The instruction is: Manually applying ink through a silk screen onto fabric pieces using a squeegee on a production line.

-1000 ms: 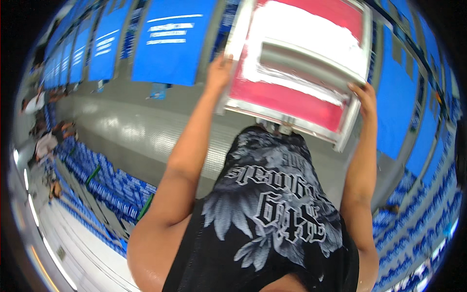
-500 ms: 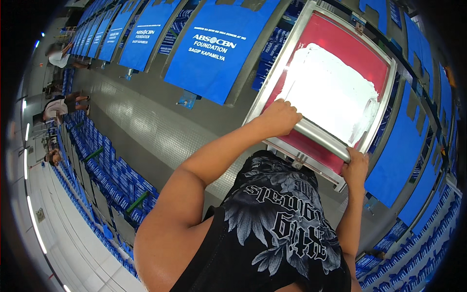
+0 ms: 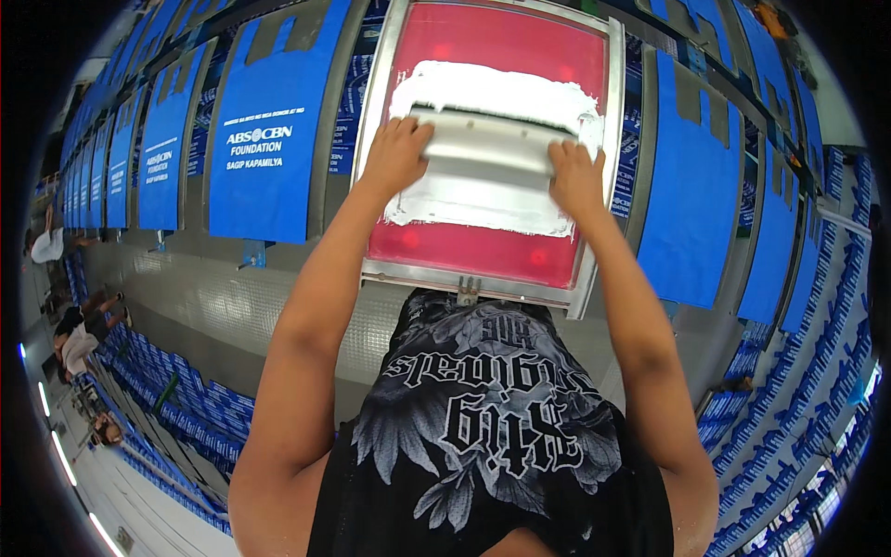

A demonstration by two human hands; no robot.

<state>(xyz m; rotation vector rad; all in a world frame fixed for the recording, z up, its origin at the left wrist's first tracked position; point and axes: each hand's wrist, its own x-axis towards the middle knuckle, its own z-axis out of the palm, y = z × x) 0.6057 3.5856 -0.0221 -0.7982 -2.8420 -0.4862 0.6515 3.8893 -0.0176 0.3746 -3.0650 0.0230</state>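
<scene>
A metal-framed printing screen [image 3: 599, 162] with a red mesh lies flat on the long table in front of me. White ink [image 3: 492, 93] is spread across the mesh. A wide grey squeegee [image 3: 487, 139] rests on the inked area. My left hand [image 3: 397, 153] grips its left end and my right hand [image 3: 575, 176] grips its right end, both arms stretched forward.
Blue bags [image 3: 264, 121] with white print lie in a row to the left of the screen; plain blue bags [image 3: 691, 186] lie to the right. Stacks of blue bags [image 3: 176, 408] sit under the table at lower left. Other people [image 3: 74, 339] are at far left.
The screen went from tilted to flat before me. My hands left the frame's edges and took hold of the squeegee, which now sits in the white ink.
</scene>
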